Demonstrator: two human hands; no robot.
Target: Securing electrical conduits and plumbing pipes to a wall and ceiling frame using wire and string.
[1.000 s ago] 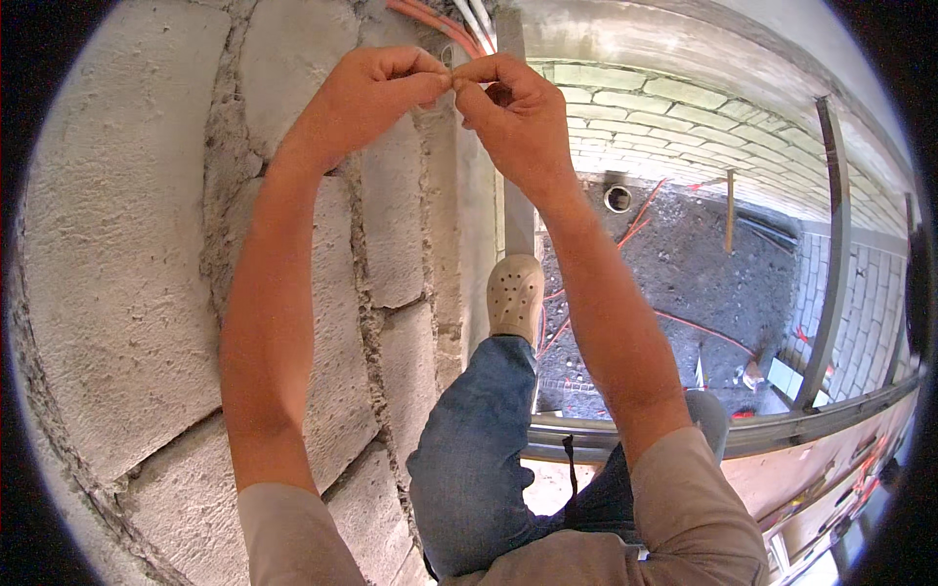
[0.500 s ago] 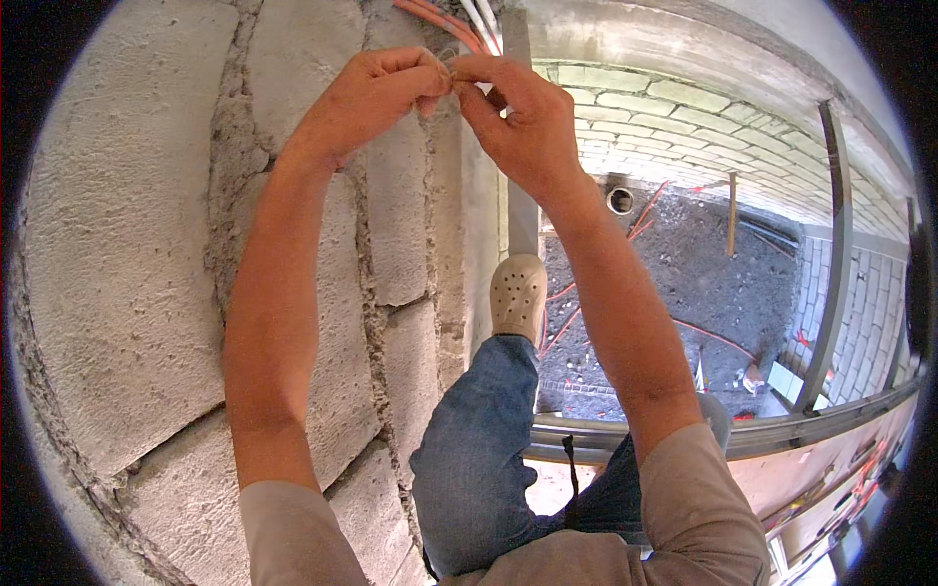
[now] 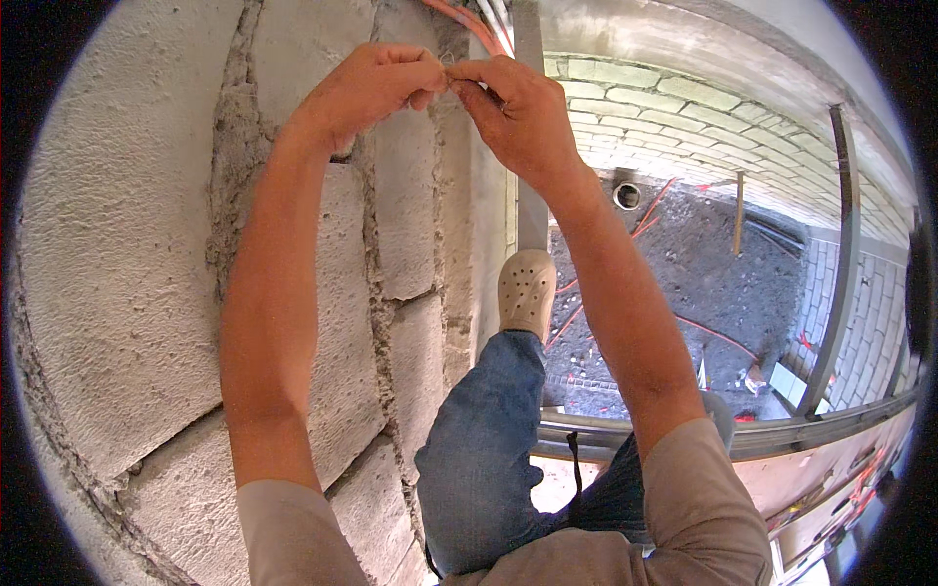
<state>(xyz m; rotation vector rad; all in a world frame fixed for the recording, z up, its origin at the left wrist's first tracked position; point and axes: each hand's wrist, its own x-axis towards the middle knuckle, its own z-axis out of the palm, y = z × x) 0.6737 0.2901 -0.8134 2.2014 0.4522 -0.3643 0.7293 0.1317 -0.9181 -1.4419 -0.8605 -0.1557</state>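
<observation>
Both my arms reach up to the top of the view, where my hands meet in front of a block wall [image 3: 117, 244]. My left hand [image 3: 376, 86] is closed, its thumb and finger pinching a thin pale strand [image 3: 447, 62], wire or string, I cannot tell which. My right hand [image 3: 518, 112] pinches the same strand between thumb and forefinger, its fingertips almost touching the left ones. Most of the strand is hidden by the fingers. Just beyond the hands, orange conduits [image 3: 469, 21] and white conduits [image 3: 496, 21] run along the wall.
My foot in a beige clog [image 3: 528, 291] stands on a narrow grey metal beam [image 3: 532, 210]. Far below to the right lies a dark dirt floor [image 3: 674, 283] with orange tubing and a round pipe opening [image 3: 626, 196]. Metal posts [image 3: 842, 195] and rails [image 3: 782, 435] frame the drop.
The view has shifted slightly, so the conduits, beam and clog appear further right. My hands stay together at the strand, with only small finger movement.
</observation>
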